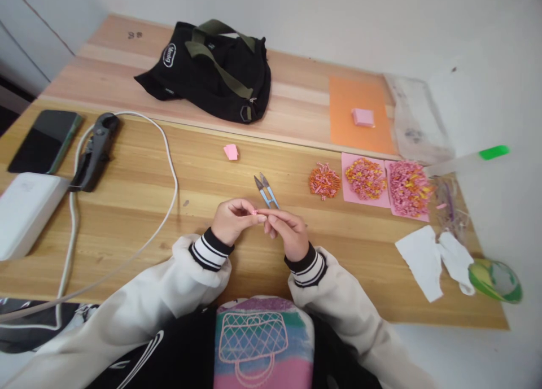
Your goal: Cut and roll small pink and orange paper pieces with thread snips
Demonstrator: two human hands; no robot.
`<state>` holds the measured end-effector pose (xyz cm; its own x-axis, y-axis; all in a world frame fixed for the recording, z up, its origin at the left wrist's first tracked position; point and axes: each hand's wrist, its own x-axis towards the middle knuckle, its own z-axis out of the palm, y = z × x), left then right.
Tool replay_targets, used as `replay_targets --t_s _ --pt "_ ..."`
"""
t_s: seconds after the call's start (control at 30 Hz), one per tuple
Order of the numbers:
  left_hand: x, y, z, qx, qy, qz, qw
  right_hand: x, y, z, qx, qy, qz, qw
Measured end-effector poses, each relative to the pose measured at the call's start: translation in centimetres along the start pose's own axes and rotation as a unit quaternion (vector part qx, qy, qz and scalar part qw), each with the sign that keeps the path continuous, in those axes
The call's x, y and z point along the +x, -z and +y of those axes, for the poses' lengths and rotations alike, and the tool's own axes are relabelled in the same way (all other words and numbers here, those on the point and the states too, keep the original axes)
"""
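Note:
My left hand point(232, 221) and my right hand point(287, 230) meet over the wooden table point(139, 219), pinching one tiny pink paper piece point(254, 212) between their fingertips. Small blue-handled thread snips point(266, 191) lie just beyond my hands. A folded pink paper bit point(231, 151) sits farther back. To the right lie three heaps of small folded pink, orange and yellow paper pieces point(324, 180), two of them on pink sheets point(366, 179).
A black bag point(214, 67) sits at the back. An orange sheet point(359, 118) carries a pink paper stack point(363, 117). A phone point(44, 140), a white box point(23, 211), a black tool point(96, 149) and a white cable point(169, 163) occupy the left. White tissue point(436, 259) and a green tape roll point(495, 279) lie at right.

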<state>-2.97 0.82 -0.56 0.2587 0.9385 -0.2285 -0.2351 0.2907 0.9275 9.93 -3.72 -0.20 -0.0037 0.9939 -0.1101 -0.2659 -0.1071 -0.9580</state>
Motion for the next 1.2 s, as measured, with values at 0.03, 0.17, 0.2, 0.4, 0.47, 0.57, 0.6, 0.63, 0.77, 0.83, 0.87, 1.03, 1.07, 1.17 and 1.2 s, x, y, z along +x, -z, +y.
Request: replay_targets --t_s 0.03,0.17,0.2,0.4,0.47,0.57,0.6,0.63,0.77,0.83,0.87,1.03,1.07,1.17,1.2 --pt "0.0 0.0 0.0 0.003 -0.002 0.002 1.000 0.0 0.0 0.0 -0.001 0.000 0.000 1.000" --pt "0.0 0.1 -0.2 0.008 0.002 0.007 1.000 0.0 -0.1 0.0 -0.008 -0.007 0.003 1.000" --pt "-0.1 0.1 -0.2 0.008 0.003 0.008 1.000 0.0 -0.1 0.0 -0.012 -0.010 0.003 1.000" --pt "-0.3 -0.3 0.4 0.025 -0.009 0.003 1.000 -0.1 -0.2 -0.1 -0.022 -0.005 -0.017 1.000" --pt "-0.3 -0.5 0.7 0.029 -0.014 -0.007 0.999 -0.1 -0.3 -0.2 -0.028 -0.006 -0.023 0.999" --pt "-0.3 -0.6 0.8 0.037 -0.020 -0.012 0.999 -0.1 -0.4 -0.2 -0.037 -0.011 -0.028 0.999" --pt "-0.3 -0.6 0.8 0.036 -0.019 -0.012 0.999 -0.1 -0.4 -0.2 -0.037 -0.012 -0.030 0.999" --pt "-0.3 -0.6 0.8 0.034 -0.017 -0.012 0.999 -0.1 -0.4 -0.1 -0.037 -0.013 -0.031 0.999" --pt "-0.4 -0.6 0.8 0.027 -0.004 -0.022 0.999 -0.1 -0.3 0.1 -0.033 -0.011 -0.030 0.999" --pt "-0.5 -0.7 0.8 0.026 -0.003 -0.021 0.999 -0.1 -0.2 0.2 -0.037 -0.008 -0.029 0.999" --pt "-0.5 -0.7 0.9 0.026 -0.004 -0.020 0.999 -0.1 -0.2 0.2 -0.039 -0.007 -0.029 0.999" --pt "-0.5 -0.8 0.9 0.021 -0.002 -0.041 0.999 0.0 0.1 0.3 -0.022 -0.014 -0.038 0.999" --pt "-0.5 -0.8 0.9 0.021 -0.001 -0.043 0.999 0.1 0.2 0.3 -0.014 -0.020 -0.042 0.999" --pt "-0.3 -0.5 0.9 0.024 -0.007 -0.046 0.999 0.2 0.4 0.2 0.007 -0.044 -0.068 0.997" --pt "-0.2 -0.4 0.9 0.025 -0.008 -0.052 0.998 0.2 0.4 0.2 0.013 -0.051 -0.081 0.995"
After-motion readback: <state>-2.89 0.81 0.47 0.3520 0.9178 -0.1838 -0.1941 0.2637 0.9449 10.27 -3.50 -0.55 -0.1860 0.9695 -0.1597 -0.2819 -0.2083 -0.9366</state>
